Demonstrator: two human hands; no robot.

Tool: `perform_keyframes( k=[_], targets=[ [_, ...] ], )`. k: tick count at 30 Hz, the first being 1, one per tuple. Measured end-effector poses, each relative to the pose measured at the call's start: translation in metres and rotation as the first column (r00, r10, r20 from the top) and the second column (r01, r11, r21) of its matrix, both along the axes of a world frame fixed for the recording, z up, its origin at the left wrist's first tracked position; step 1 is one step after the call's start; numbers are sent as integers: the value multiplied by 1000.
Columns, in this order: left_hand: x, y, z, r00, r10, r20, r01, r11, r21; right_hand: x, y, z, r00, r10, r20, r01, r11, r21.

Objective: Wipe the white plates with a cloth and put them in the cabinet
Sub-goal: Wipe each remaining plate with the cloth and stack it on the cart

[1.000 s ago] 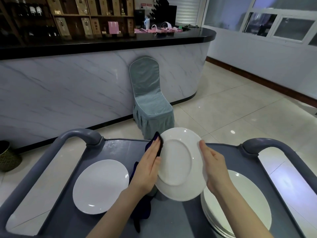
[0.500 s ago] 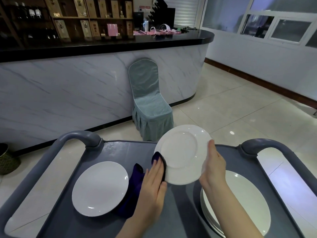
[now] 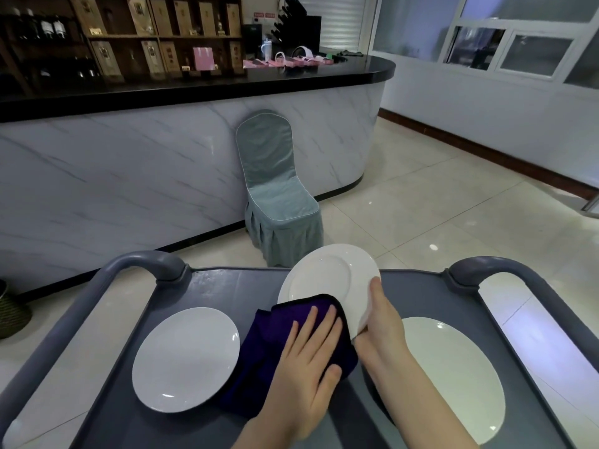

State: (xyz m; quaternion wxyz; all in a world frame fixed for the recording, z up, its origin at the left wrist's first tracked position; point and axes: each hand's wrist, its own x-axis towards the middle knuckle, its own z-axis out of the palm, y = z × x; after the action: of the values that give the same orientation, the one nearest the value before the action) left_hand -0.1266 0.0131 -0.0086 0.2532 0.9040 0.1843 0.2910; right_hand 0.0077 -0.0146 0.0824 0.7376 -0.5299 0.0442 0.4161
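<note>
White plate (image 3: 327,277), tilted over the cart (image 3: 227,281), gets wiped: the left grip (image 3: 308,361) presses a purple cloth (image 3: 275,335) on it with straight fingers, and the right grip (image 3: 382,325) clasps its rim. A single plate (image 3: 186,358) lies at left and a stack (image 3: 453,377) at right; no cabinet is in view, so shelving seems undone.

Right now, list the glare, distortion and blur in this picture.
Head view: wide-angle lens bows the bar counter; lamp glare dots the floor tiles and the stacked plates; the held plate is sharp, no motion blur.
</note>
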Motion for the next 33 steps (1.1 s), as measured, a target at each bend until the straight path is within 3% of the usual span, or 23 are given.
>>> perform_keyframes(
  k=[4, 9, 14, 17, 23, 27, 31, 33],
  targets=[
    [15, 13, 23, 999, -4, -44, -1, 995, -102, -13, -5, -2, 989, 96, 109, -99, 995, 26],
    [22, 31, 30, 999, 36, 20, -25, 918, -395, -19, -13, -3, 962, 183, 202, -185, 983, -9],
    [13, 16, 24, 996, -89, -3, 87, 982, -165, -17, -14, 1, 938, 182, 296, -185, 983, -16],
    [23, 21, 30, 995, -97, -28, 93, 987, -132, -20, -16, 2, 934, 185, 307, -188, 982, -21],
    [33, 60, 43, 998, 21, 65, 7, 920, -393, -27, -25, -4, 921, 238, 309, -218, 971, -101],
    [24, 62, 24, 999, 23, -22, -30, 926, -375, -17, -26, -1, 942, 183, 283, -165, 983, -84],
    [3, 36, -8, 999, 31, -13, -33, 878, -478, -5, -28, -2, 953, 39, 299, -32, 999, -28],
    [4, 20, -10, 1000, -16, -24, 5, 920, -391, -2, -28, -4, 949, 18, 314, -12, 1000, -21]
  ],
)
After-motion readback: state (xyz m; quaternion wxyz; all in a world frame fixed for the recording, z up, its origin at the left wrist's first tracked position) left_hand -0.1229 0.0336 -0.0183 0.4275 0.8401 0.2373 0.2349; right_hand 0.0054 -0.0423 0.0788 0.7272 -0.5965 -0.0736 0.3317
